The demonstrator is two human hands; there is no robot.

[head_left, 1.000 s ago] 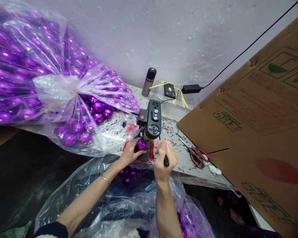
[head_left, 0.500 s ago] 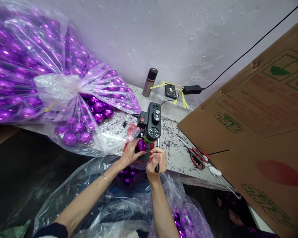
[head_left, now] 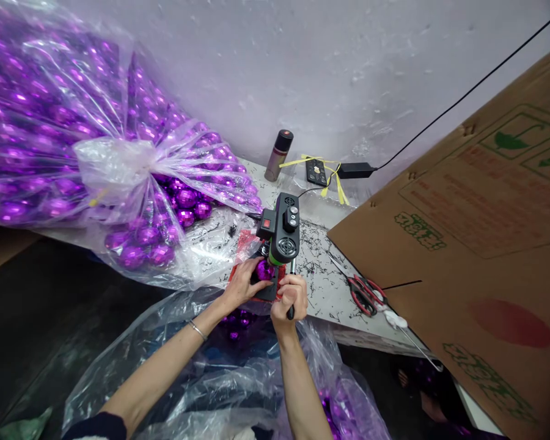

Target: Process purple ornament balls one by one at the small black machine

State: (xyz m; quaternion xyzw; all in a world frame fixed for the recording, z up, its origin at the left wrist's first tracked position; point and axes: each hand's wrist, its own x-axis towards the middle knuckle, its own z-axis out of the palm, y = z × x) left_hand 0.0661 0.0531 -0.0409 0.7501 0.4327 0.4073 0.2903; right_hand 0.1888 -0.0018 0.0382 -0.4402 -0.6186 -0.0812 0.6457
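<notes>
A shiny purple faceted ball (head_left: pixel 264 269) sits under the head of a small black bench machine (head_left: pixel 284 227) with a red switch and round vents. My left hand (head_left: pixel 244 286) grips the ball from the left, thumb in front and fingers behind. On the machine's right side, my right hand (head_left: pixel 289 297) is wrapped round its lever handle (head_left: pixel 291 313), whose black end shows below the fist. Red material lies around the machine's base. The underside of the ball and the machine's working tip are hidden.
A large clear bag of purple balls (head_left: pixel 55 116) fills the left. Behind the machine stand a bottle (head_left: pixel 279 155) and a power adapter (head_left: pixel 355 170). Red-handled scissors (head_left: pixel 366 294) lie beside a cardboard box (head_left: pixel 476 244). Black scraps litter the table; an open plastic bag (head_left: pixel 165 366) hangs below it.
The whole view has shifted slightly. Both hands keep the same hold on the ball and the lever handle, with no clear movement against the machine.
</notes>
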